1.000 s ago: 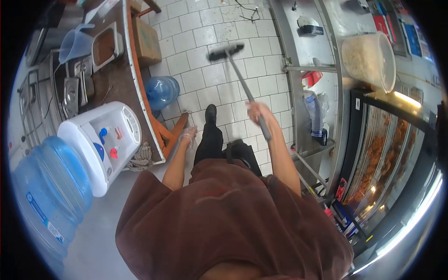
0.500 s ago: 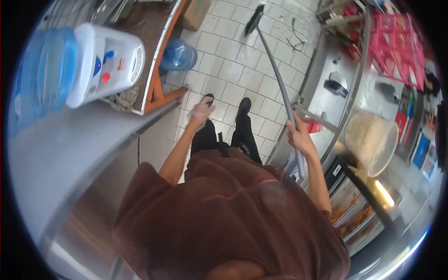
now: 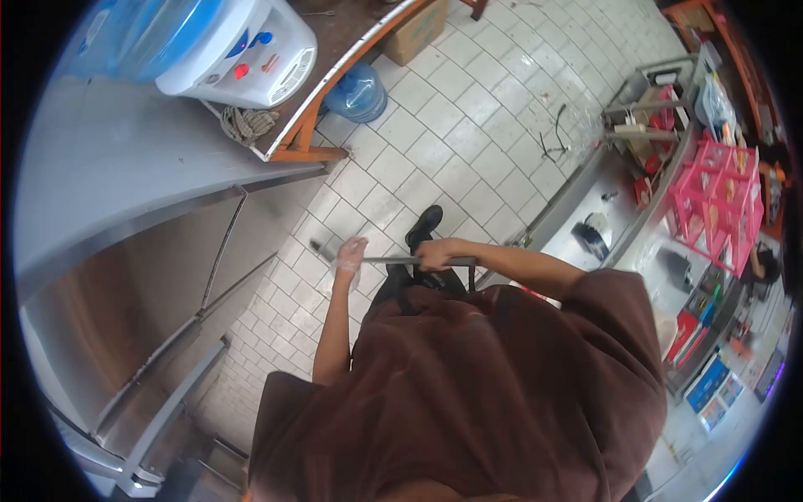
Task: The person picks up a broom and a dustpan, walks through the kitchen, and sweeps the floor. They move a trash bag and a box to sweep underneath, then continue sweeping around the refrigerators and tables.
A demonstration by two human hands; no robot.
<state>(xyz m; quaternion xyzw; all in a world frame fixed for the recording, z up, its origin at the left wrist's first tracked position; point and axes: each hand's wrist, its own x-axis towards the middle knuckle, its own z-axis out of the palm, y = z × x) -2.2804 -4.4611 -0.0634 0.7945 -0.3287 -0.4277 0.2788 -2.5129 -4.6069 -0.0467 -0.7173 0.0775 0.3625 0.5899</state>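
Note:
A long-handled broom (image 3: 393, 260) with a grey handle lies nearly level across the front of my body. My right hand (image 3: 439, 253) is wrapped round the handle, close to its right end. My left hand (image 3: 351, 253), in a loose clear plastic glove, is closed at the handle farther left; the glove and hand partly hide the grip. Beyond the left hand a short grey piece with a dark tip shows, too small to make out clearly. Below the hands are my dark trousers and a black shoe (image 3: 427, 222) on the tiles.
White floor tiles (image 3: 435, 134) carry a dark strip (image 3: 554, 138) and bits of litter. At left stand a steel counter (image 3: 167, 159), a water dispenser (image 3: 259, 58), a blue water bottle (image 3: 358, 94) and a cardboard box (image 3: 416, 33). At right, a steel counter holds a pink rack (image 3: 715, 201).
The broom has swung from pointing forward to lying crosswise before me. My right hand has moved left with it, and my left hand has come to the handle. My view has turned.

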